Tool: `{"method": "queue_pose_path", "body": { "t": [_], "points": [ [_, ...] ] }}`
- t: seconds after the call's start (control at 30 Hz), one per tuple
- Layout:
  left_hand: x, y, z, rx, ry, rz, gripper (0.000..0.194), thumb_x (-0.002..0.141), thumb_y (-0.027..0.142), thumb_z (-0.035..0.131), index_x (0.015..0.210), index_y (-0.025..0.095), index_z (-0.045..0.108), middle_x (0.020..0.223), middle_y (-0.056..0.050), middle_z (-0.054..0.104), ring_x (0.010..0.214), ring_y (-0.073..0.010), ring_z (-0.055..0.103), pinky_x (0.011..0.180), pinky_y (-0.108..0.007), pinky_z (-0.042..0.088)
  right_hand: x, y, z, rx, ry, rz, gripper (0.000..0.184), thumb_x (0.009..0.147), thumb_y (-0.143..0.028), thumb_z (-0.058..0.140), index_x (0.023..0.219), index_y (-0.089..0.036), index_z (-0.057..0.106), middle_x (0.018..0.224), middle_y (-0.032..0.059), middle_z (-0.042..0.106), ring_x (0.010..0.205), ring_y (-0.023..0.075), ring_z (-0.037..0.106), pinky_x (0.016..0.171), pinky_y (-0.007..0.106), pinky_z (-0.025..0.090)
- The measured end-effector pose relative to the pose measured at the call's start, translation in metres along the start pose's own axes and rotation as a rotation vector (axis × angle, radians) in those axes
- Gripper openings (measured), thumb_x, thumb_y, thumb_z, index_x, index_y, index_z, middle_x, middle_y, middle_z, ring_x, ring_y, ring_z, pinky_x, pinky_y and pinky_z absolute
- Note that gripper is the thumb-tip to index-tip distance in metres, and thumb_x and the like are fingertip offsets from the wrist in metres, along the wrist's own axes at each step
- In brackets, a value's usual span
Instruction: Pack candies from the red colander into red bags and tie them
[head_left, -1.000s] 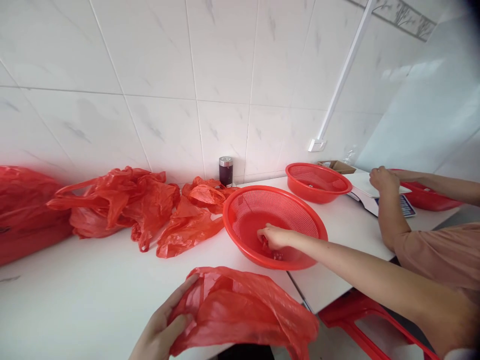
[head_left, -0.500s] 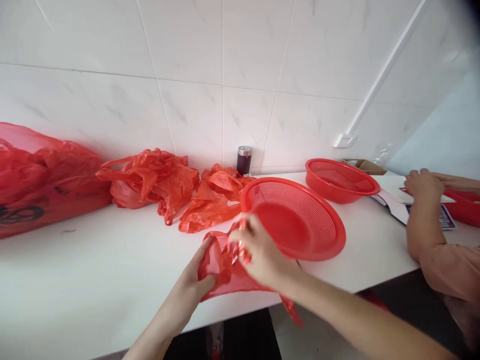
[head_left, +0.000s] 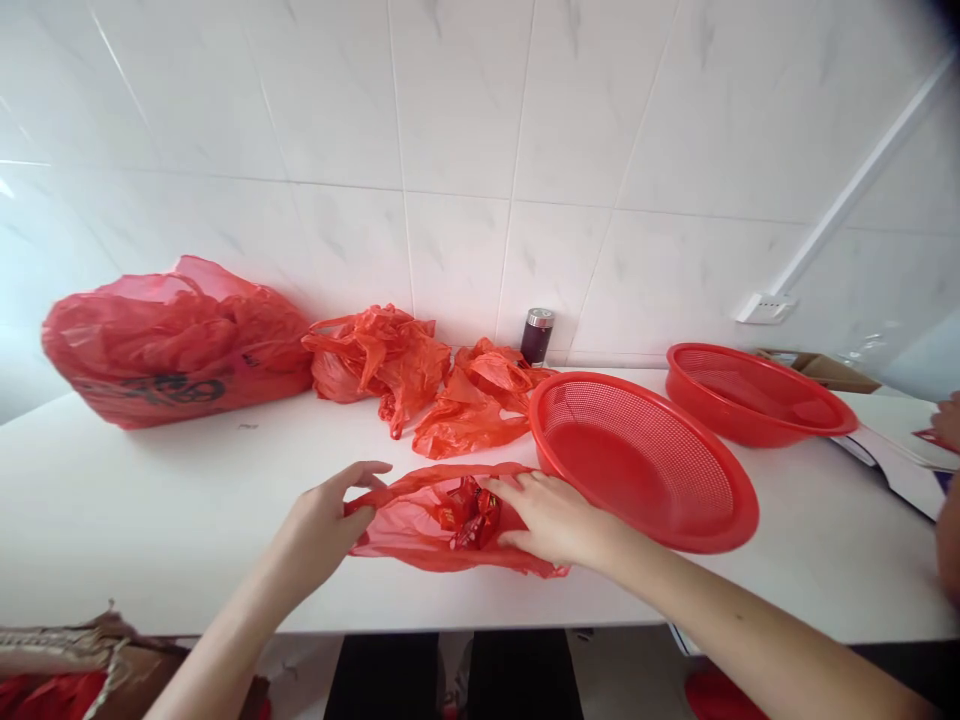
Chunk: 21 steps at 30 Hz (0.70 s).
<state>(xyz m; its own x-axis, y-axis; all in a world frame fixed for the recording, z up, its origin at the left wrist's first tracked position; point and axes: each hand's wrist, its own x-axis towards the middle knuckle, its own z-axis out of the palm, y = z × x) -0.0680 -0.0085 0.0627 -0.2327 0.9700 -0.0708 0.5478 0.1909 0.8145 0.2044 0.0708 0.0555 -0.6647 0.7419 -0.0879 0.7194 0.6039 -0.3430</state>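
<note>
the left hand (head_left: 322, 520) curls at the red bag (head_left: 416, 545), grip unclear; the right hand (head_left: 551, 515) fans out at its mouth — if that sags, wrapped pieces (head_left: 476, 515) might spill.

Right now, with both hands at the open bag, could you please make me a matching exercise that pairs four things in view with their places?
Things
1. Left hand
2. Red-wrapped packets
3. Dark flask
4. Power socket

Places
A. Fixed to the tiled wall
B. Inside the open plastic bag
C. Standing upright behind the crumpled bags
D. At the open plastic bag's left end

Pairs: 1-D, 2-B, 3-C, 4-A
</note>
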Motion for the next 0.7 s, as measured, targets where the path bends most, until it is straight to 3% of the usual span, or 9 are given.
{"method": "queue_pose_path", "body": {
  "t": [0.1, 0.17, 0.27, 0.33, 0.4, 0.47, 0.57, 0.63, 0.7],
  "points": [
    [0.009, -0.008, -0.028, 0.07, -0.132, -0.031, 0.023, 0.071, 0.025, 0.053, 0.086, 0.02, 0.069, 0.064, 0.001, 0.062, 0.054, -0.0135, 0.053, 0.05, -0.021, 0.039, -0.018, -0.006, -0.022, -0.042, -0.099, -0.045, 0.052, 0.082, -0.05, 0.064, 0.13, -0.037, 0.054, 0.101, 0.0082, 0.066, 0.101, 0.0365, 0.057, 0.085, 0.047, 0.047],
    [0.017, -0.012, -0.048, 0.07, -0.203, -0.049, 0.017, 0.069, 0.028, 0.058, 0.079, 0.019, 0.07, 0.057, 0.002, 0.057, 0.055, -0.0141, 0.051, 0.051, -0.021, 0.037, -0.028, -0.005, -0.039, -0.077, -0.142, -0.144, 0.044, 0.08, -0.053, 0.065, 0.12, -0.035, 0.062, 0.087, 0.0067, 0.067, 0.094, 0.033, 0.059, 0.085, 0.046, 0.046],
    [0.024, -0.013, -0.074, 0.024, -0.228, -0.059, 0.021, 0.07, 0.034, 0.064, 0.083, 0.019, 0.071, 0.063, 0.002, 0.059, 0.06, -0.0142, 0.05, 0.053, -0.021, 0.037, -0.035, 0.001, -0.07, -0.162, -0.115, -0.279, 0.014, 0.087, -0.028, 0.059, 0.089, -0.027, 0.073, 0.072, 0.0046, 0.065, 0.08, 0.0248, 0.061, 0.088, 0.043, 0.044],
    [0.025, -0.008, -0.085, -0.059, -0.179, -0.024, 0.026, 0.074, 0.04, 0.065, 0.089, 0.019, 0.07, 0.071, 0.001, 0.063, 0.066, -0.0144, 0.052, 0.057, -0.021, 0.039, -0.034, 0.006, -0.092, -0.076, 0.012, -0.278, 0.024, 0.089, -0.019, 0.049, 0.09, -0.024, 0.072, 0.084, 0.004, 0.068, 0.082, 0.0211, 0.062, 0.085, 0.038, 0.045],
    [0.022, 0.001, -0.091, -0.232, -0.07, 0.043, 0.03, 0.077, 0.045, 0.065, 0.094, 0.021, 0.069, 0.084, 0.0, 0.067, 0.076, -0.0152, 0.056, 0.064, -0.022, 0.044, -0.031, 0.009, -0.11, 0.137, 0.204, -0.256, 0.028, 0.092, -0.022, 0.044, 0.106, -0.026, 0.068, 0.104, 0.0035, 0.066, 0.095, 0.0198, 0.061, 0.085, 0.035, 0.046],
    [0.019, 0.012, -0.092, -0.384, -0.004, 0.084, 0.031, 0.077, 0.047, 0.066, 0.096, 0.023, 0.068, 0.095, -0.001, 0.069, 0.083, -0.0161, 0.058, 0.071, -0.023, 0.048, -0.026, 0.01, -0.123, 0.272, 0.283, -0.276, 0.028, 0.093, -0.029, 0.045, 0.111, -0.027, 0.066, 0.112, 0.0034, 0.063, 0.102, 0.0194, 0.058, 0.088, 0.034, 0.045],
    [0.014, 0.029, -0.091, -0.442, -0.096, 0.15, 0.026, 0.078, 0.042, 0.066, 0.095, 0.022, 0.07, 0.098, -0.003, 0.07, 0.088, -0.0176, 0.06, 0.076, -0.026, 0.05, -0.02, 0.011, -0.134, 0.253, 0.225, -0.284, 0.026, 0.09, -0.032, 0.05, 0.104, -0.027, 0.071, 0.103, 0.0043, 0.062, 0.092, 0.018, 0.059, 0.08, 0.032, 0.045],
    [0.012, 0.041, -0.092, -0.524, -0.127, 0.244, 0.022, 0.083, 0.037, 0.061, 0.095, 0.021, 0.071, 0.101, -0.005, 0.07, 0.095, -0.0203, 0.06, 0.082, -0.029, 0.05, -0.016, 0.011, -0.142, 0.293, 0.3, -0.256, 0.028, 0.09, -0.032, 0.049, 0.105, -0.025, 0.071, 0.096, 0.0041, 0.061, 0.084, 0.016, 0.058, 0.075, 0.031, 0.045],
    [0.009, 0.055, -0.093, -0.646, -0.058, 0.353, 0.022, 0.086, 0.032, 0.054, 0.087, 0.019, 0.072, 0.106, -0.007, 0.069, 0.103, -0.0242, 0.059, 0.087, -0.035, 0.05, -0.012, 0.011, -0.149, 0.379, 0.384, -0.232, 0.028, 0.089, -0.035, 0.05, 0.106, -0.023, 0.07, 0.085, 0.0026, 0.061, 0.074, 0.014, 0.056, 0.069, 0.029, 0.045]
  ]
}}
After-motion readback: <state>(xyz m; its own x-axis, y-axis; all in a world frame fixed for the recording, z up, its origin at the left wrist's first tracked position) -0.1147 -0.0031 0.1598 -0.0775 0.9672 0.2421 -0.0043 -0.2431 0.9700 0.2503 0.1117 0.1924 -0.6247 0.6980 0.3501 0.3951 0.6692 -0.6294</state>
